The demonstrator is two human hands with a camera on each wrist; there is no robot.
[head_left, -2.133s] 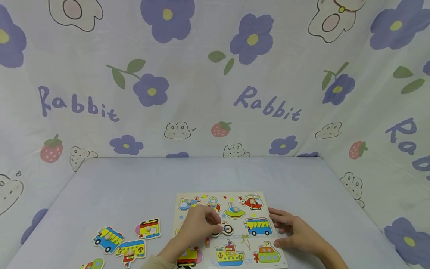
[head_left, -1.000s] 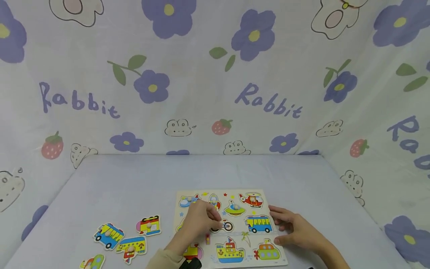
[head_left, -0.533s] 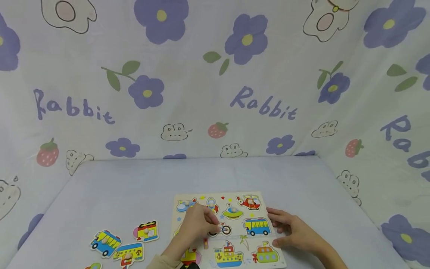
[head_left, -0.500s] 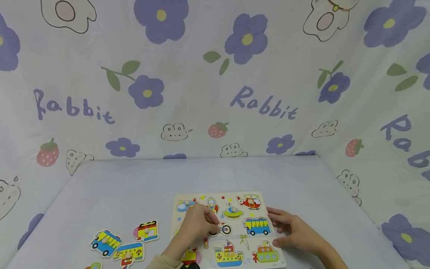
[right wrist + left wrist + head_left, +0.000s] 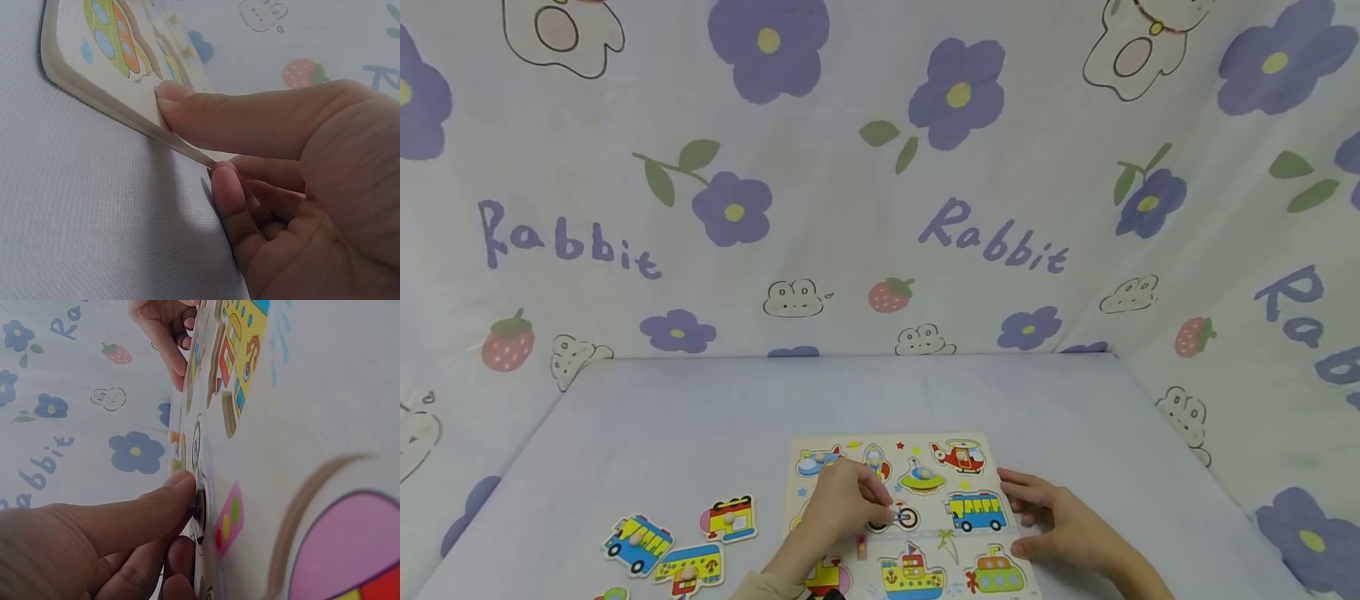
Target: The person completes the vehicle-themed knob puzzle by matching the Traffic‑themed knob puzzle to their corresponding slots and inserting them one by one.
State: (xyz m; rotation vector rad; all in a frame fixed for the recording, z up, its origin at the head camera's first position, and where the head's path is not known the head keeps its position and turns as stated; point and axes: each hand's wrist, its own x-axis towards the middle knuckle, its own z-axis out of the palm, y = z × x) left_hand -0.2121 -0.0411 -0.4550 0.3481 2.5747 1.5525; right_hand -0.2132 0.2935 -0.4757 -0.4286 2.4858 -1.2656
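Note:
My left hand (image 5: 837,502) pinches a bicycle puzzle piece (image 5: 908,517) near the middle of a cream wooden puzzle board (image 5: 928,502). In the left wrist view, the thumb and fingers close over the piece, which lies at the board's surface. My right hand (image 5: 1067,523) grips the board's right edge. The right wrist view shows its thumb (image 5: 206,122) on the board's face and the other fingers at the edge, some tucked below it. Airplane, rocket, flying saucer and helicopter (image 5: 961,457) pieces with knobs sit along the top row. The left hand hides part of the board.
Several loose knobbed pieces lie left of the board: a bus (image 5: 638,546), a train (image 5: 730,518), a ship (image 5: 691,570) and a partly cut-off green piece (image 5: 616,594). The bus, ship and submarine (image 5: 997,573) pictures on the board show no knobs. A patterned cloth wall rises behind.
Both hands keep nearly the same places on the board, the left on the bicycle piece and the right at the edge. The head view shifts slightly; the loose pieces stay put.

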